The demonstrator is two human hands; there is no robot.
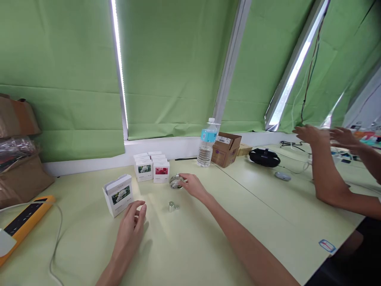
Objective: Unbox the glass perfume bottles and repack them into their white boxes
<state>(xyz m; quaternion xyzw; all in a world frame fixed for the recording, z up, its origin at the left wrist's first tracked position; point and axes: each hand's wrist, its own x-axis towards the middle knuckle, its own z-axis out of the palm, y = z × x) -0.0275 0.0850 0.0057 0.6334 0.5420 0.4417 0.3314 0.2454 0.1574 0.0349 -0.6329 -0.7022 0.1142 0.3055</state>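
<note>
Head view, from my remote seat:
- right hand (194, 186) has its fingers on the round glass jar (176, 182), which lies to its left; firmness of hold unclear
- left hand (131, 224) is half-curled, empty, farther from the jar, nearest the white flower carton (118, 194)

A metal cylinder (171, 206) stands between left hand (130, 227) and right hand (194, 186).

Nothing is legible: the print on the white boxes (144, 170) is too small.
</note>
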